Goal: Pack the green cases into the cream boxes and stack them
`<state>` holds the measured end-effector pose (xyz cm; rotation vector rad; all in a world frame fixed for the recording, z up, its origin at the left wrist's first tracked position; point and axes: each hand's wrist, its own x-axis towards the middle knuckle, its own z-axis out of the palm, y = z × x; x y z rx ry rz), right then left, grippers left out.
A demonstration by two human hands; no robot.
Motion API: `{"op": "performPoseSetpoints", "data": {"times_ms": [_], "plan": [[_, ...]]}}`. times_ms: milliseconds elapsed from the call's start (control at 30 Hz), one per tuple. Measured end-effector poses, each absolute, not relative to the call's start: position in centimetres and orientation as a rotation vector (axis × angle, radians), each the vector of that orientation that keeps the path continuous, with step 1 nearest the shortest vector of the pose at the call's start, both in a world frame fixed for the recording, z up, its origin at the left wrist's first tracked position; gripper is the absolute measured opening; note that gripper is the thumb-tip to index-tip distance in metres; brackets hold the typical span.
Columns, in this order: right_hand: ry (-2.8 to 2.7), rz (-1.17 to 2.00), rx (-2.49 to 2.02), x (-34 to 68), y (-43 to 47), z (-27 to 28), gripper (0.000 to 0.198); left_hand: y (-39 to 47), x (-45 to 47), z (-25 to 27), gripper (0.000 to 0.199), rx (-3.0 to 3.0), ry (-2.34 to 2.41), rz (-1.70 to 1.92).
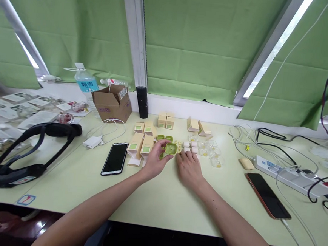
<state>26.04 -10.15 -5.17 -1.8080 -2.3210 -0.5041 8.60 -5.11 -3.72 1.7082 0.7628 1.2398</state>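
Note:
My left hand [155, 161] grips a small green square cup [170, 149] by its sides, tilted so that its inside faces me. My right hand [189, 168] rests low on the table, fingers together and pointing down beside small yellowish pieces [179, 144]. Whatever its fingertips hold, if anything, is hidden. Just beyond them sit several white blocks [194, 149]. More green cups [169, 138] stand behind my left hand. Several clear plastic cups [217, 162] lie to the right. Left of my left hand are several cream cartons [136, 142] with green labels.
A phone [115, 159] lies left of the cartons, another phone [268, 195] at right near a power strip [286, 176] and tangled cables. Along the back stand a cardboard box [111, 105], a black flask [142, 102] and a water bottle [86, 82]. A black headset [32, 169] lies far left.

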Motion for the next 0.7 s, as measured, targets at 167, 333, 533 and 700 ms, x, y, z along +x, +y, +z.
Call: {"op": "performPoseSetpoints", "data": {"times_ms": [167,333,533,700], "plan": [[-2.323,-0.505,-1.802,26.2,-10.2,-5.0,0.021,-5.3,8.7,-4.1,0.039,1.690,0.752,1.302],[-2.304,-0.493,-1.724,26.6,-10.8,-4.6,0.020,-5.0,8.6,-4.1,0.040,1.653,0.780,1.332],[-2.256,-0.504,-1.554,26.6,-10.7,-4.9,0.018,-4.9,8.7,-4.3,0.041,1.623,0.760,1.354],[-2.161,-0.566,-1.564,27.3,-10.4,-4.9,0.017,-4.7,8.8,-4.5,0.043,1.597,0.730,1.376]]}}
